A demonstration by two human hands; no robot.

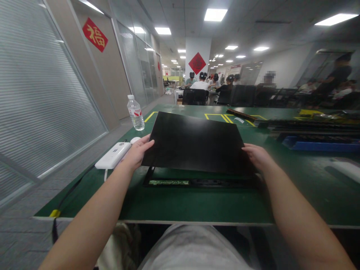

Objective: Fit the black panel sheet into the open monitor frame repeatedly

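A thin black panel [197,142], like a flat screen, is held tilted above the green table. My left hand [140,149] grips its left edge, with the thumb on the front face. On the opposite edge, my right hand [255,153] pinches the panel between thumb and fingers. Below it lies a dark rectangular frame [222,183] with a green circuit board [168,182] along its near side. Most of the frame is hidden behind the panel.
A water bottle [136,113] and a white power bank [113,155] with a cable stand at the left. Dark strips and a blue tray [317,144] lie at the right. The green table [197,210] ends close to my body. Several people sit in the background.
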